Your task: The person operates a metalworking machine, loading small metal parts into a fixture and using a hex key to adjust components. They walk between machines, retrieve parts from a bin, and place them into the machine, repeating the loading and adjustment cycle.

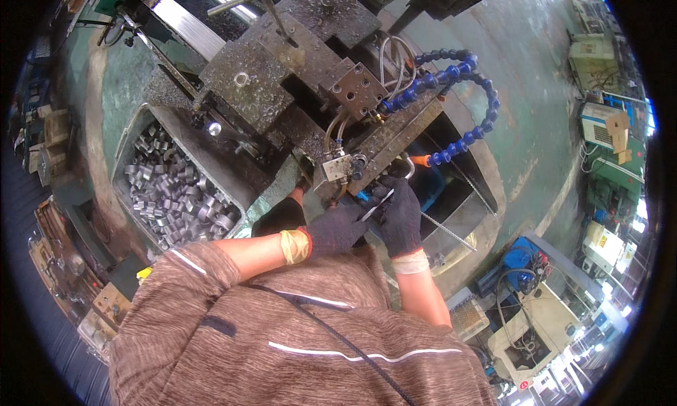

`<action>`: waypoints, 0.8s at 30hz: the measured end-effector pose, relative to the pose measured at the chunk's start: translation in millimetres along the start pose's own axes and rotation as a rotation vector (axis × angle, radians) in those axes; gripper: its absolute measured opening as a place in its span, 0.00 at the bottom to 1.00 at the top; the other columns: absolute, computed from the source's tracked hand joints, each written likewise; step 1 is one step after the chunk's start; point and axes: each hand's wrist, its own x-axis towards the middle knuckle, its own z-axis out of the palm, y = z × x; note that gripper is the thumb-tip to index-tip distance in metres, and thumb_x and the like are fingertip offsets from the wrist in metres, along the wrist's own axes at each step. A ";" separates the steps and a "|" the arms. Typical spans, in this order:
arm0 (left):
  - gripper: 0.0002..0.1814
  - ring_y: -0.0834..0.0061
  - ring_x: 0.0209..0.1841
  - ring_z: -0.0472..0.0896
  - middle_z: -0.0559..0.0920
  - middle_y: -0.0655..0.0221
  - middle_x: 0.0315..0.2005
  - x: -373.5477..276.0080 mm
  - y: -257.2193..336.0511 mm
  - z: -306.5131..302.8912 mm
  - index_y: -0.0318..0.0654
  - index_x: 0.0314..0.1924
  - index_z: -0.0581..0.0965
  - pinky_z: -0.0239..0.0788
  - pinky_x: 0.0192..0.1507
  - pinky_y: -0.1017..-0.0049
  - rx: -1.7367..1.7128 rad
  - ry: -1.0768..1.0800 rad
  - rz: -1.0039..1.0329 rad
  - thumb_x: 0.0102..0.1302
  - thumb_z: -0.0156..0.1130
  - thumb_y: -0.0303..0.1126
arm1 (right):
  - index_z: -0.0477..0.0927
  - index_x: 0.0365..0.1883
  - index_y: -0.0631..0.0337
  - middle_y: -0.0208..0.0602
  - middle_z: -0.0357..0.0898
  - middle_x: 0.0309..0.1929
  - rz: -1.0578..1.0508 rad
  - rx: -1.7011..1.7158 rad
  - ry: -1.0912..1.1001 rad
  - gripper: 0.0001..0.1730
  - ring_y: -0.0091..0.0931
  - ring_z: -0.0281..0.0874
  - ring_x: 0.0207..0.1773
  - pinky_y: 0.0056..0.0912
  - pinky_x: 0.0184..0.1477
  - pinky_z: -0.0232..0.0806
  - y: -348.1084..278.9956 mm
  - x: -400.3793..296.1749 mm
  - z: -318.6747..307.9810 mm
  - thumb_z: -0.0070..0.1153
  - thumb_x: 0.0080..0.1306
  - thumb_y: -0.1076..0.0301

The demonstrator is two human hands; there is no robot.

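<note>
My right hand [401, 215], in a dark knit glove with a pale band at the wrist, is closed around a bent metal rod [380, 205], perhaps a hex key. Its hooked upper end shows beside the orange nozzle [420, 160] of a blue segmented coolant hose [468, 137]. My left hand [337, 229], gloved and with a yellow band at the wrist, lies by the rod's lower end under a small metal valve block [337, 169]. Its fingertips are hidden, so its grip is unclear. Both hands are at the near end of a greasy machine slide [396, 141].
A metal bin [180, 131] of cut metal pieces [177, 194] stands left of the machine. Metal chips cover the machine's dark blocks [248, 83]. Two twisted rods [449, 230] stick out at the right over a tray. Further machines stand beyond.
</note>
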 end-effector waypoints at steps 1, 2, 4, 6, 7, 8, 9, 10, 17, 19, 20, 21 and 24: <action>0.27 0.42 0.52 0.82 0.82 0.42 0.51 -0.8 5.3 -3.3 0.37 0.71 0.70 0.75 0.51 0.53 0.049 -0.041 -0.031 0.75 0.55 0.37 | 0.76 0.53 0.64 0.35 0.81 0.39 -0.032 -0.090 0.006 0.11 0.26 0.81 0.38 0.28 0.40 0.78 -6.1 -0.8 -0.4 0.54 0.74 0.73; 0.27 0.42 0.51 0.83 0.82 0.42 0.51 -1.2 11.4 -7.5 0.38 0.71 0.70 0.76 0.49 0.52 0.098 -0.082 -0.063 0.74 0.55 0.36 | 0.77 0.52 0.64 0.35 0.80 0.38 -0.021 -0.107 -0.004 0.10 0.25 0.81 0.38 0.28 0.39 0.78 4.4 -1.2 -1.2 0.53 0.75 0.73; 0.24 0.42 0.48 0.83 0.82 0.41 0.50 -0.5 30.6 -23.1 0.36 0.67 0.72 0.76 0.45 0.52 -0.012 -0.131 -0.203 0.73 0.56 0.35 | 0.77 0.52 0.64 0.35 0.80 0.37 0.050 -0.045 -0.021 0.09 0.25 0.80 0.37 0.27 0.38 0.77 9.0 -2.2 -1.3 0.53 0.75 0.74; 0.21 0.43 0.46 0.84 0.82 0.40 0.48 -3.1 30.1 -21.3 0.34 0.63 0.74 0.77 0.42 0.52 -0.046 -0.102 -0.179 0.72 0.57 0.34 | 0.76 0.51 0.65 0.34 0.80 0.36 0.098 0.013 -0.027 0.09 0.24 0.80 0.36 0.27 0.36 0.76 -0.9 -1.6 -1.1 0.53 0.75 0.74; 0.20 0.43 0.45 0.84 0.81 0.39 0.48 -11.2 22.1 -10.4 0.33 0.61 0.75 0.77 0.41 0.53 -0.026 -0.053 -0.081 0.72 0.58 0.33 | 0.76 0.51 0.65 0.34 0.79 0.35 0.089 -0.011 -0.027 0.09 0.24 0.79 0.36 0.27 0.36 0.76 -10.7 -1.5 -1.7 0.53 0.75 0.74; 0.18 0.44 0.43 0.84 0.81 0.39 0.47 -16.1 12.5 -3.4 0.32 0.58 0.76 0.77 0.40 0.53 -0.004 -0.003 0.012 0.72 0.58 0.32 | 0.76 0.51 0.65 0.33 0.79 0.35 0.011 -0.139 -0.032 0.09 0.24 0.79 0.35 0.28 0.36 0.76 -36.5 -1.9 -4.5 0.53 0.75 0.74; 0.18 0.44 0.43 0.84 0.81 0.39 0.47 -16.5 12.0 -5.0 0.32 0.58 0.76 0.77 0.40 0.54 0.119 -0.019 0.101 0.71 0.58 0.32 | 0.76 0.51 0.65 0.33 0.79 0.34 -0.057 -0.268 -0.037 0.09 0.24 0.79 0.35 0.28 0.36 0.75 -48.9 -6.2 -7.2 0.53 0.75 0.74; 0.18 0.45 0.42 0.84 0.80 0.39 0.47 -16.4 11.6 -6.8 0.33 0.58 0.76 0.77 0.40 0.54 0.242 -0.037 0.190 0.71 0.58 0.32 | 0.76 0.51 0.65 0.33 0.79 0.35 0.118 0.015 -0.050 0.09 0.25 0.79 0.35 0.29 0.37 0.75 -38.6 -10.3 -7.8 0.56 0.74 0.74; 0.18 0.44 0.41 0.84 0.81 0.39 0.50 -12.1 31.8 -12.5 0.33 0.58 0.78 0.76 0.40 0.53 -0.182 -0.068 -0.234 0.72 0.58 0.33 | 0.78 0.53 0.64 0.38 0.84 0.42 0.214 0.341 -0.039 0.20 0.27 0.85 0.41 0.33 0.42 0.81 -61.1 -5.0 -5.5 0.43 0.83 0.56; 0.18 0.42 0.41 0.83 0.82 0.40 0.49 -3.8 16.8 -19.5 0.33 0.58 0.78 0.76 0.41 0.53 -0.060 -0.064 -0.148 0.72 0.58 0.34 | 0.79 0.52 0.63 0.38 0.85 0.42 0.458 0.645 0.036 0.19 0.27 0.86 0.41 0.34 0.42 0.81 -43.0 -0.4 -3.3 0.46 0.82 0.56; 0.18 0.42 0.42 0.83 0.82 0.40 0.48 -4.1 11.9 -16.9 0.34 0.58 0.78 0.76 0.42 0.53 0.028 -0.066 -0.076 0.72 0.59 0.34 | 0.79 0.52 0.63 0.37 0.85 0.41 0.488 0.680 0.052 0.19 0.27 0.86 0.41 0.34 0.42 0.81 -2.5 1.7 0.7 0.47 0.81 0.56; 0.18 0.41 0.42 0.83 0.83 0.41 0.47 -6.8 11.4 -12.3 0.34 0.57 0.78 0.76 0.43 0.53 0.114 -0.066 -0.013 0.72 0.59 0.35 | 0.80 0.50 0.63 0.36 0.84 0.39 0.469 0.694 0.067 0.18 0.26 0.85 0.39 0.32 0.41 0.79 6.3 3.3 4.3 0.48 0.82 0.56; 0.15 0.45 0.42 0.84 0.84 0.47 0.40 -0.2 21.2 -12.5 0.33 0.52 0.81 0.76 0.45 0.55 0.132 0.025 -0.131 0.72 0.59 0.34 | 0.80 0.45 0.63 0.33 0.83 0.35 0.342 0.700 0.102 0.18 0.24 0.82 0.36 0.28 0.40 0.75 38.4 7.5 16.6 0.49 0.82 0.57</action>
